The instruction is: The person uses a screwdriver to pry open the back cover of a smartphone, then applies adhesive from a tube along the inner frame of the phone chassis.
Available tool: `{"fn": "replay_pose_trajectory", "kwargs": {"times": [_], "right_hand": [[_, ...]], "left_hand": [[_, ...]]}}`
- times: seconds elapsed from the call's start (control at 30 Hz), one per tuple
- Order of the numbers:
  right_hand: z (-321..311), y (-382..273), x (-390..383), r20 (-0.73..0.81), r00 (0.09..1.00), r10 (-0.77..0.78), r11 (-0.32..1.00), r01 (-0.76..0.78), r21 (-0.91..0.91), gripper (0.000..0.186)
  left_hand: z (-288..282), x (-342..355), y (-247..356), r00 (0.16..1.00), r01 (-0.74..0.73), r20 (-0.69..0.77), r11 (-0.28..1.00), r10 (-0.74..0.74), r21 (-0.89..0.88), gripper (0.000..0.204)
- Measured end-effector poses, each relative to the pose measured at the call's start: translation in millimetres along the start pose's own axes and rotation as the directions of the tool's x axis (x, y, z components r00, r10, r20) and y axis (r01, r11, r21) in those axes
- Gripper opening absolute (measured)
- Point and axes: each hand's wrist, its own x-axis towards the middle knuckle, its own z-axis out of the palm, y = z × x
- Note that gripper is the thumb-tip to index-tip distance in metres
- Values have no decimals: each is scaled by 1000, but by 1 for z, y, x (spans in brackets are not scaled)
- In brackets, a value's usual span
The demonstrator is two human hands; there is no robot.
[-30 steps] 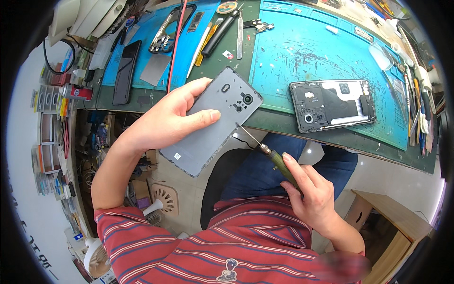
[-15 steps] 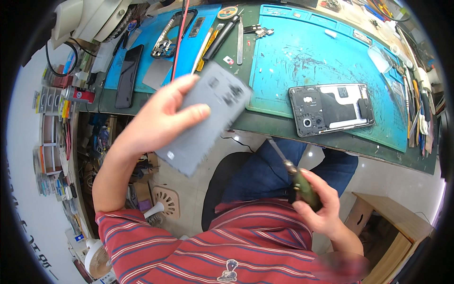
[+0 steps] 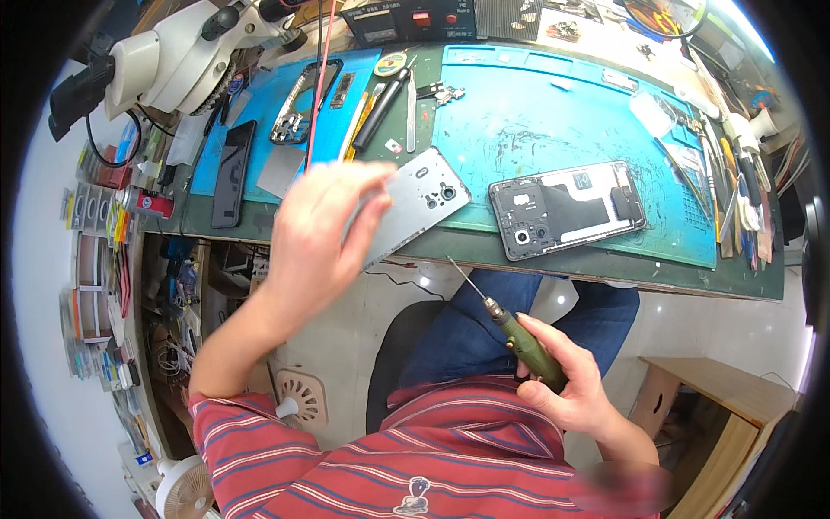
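A grey phone back cover (image 3: 418, 201) with camera holes lies at the bench's front edge, its lower left end behind my left hand (image 3: 324, 232). That hand, a little blurred, hovers by the cover with thumb and fingers apart; whether it still touches it is hidden. In my right hand (image 3: 566, 381) is a green rotary tool (image 3: 532, 350), its thin metal bit pointing up and left below the bench edge. To the right of the cover, an opened phone (image 3: 566, 210) shows its inside, with a camera lens and a black and white inner part.
A dark phone (image 3: 233, 173) and a bare phone frame (image 3: 304, 102) lie on the left, near the microscope (image 3: 164, 65). Tweezers (image 3: 411, 111) and a black pen-like tool (image 3: 380, 114) lie behind the cover. The blue mat (image 3: 536, 130) spans the bench; several hand tools stand at right.
The cover has gone from my raised left hand down to the bench edge, and that hand's grip has loosened. The rotary tool has shifted slightly left. My view has tilted up.
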Motion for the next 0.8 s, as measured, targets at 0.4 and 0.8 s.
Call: {"fn": "replay_pose_trajectory", "kwargs": {"times": [0.4,0.8], "right_hand": [[60,20,1,110,981,161,894,-192,405,53],[93,-17,9,17,973,-229,962,223,157,56]], "left_hand": [[77,-75,82,837,224,103,163,-538,-961,35],[40,-75,104,716,-192,-317,261,-622,-946,32]]}}
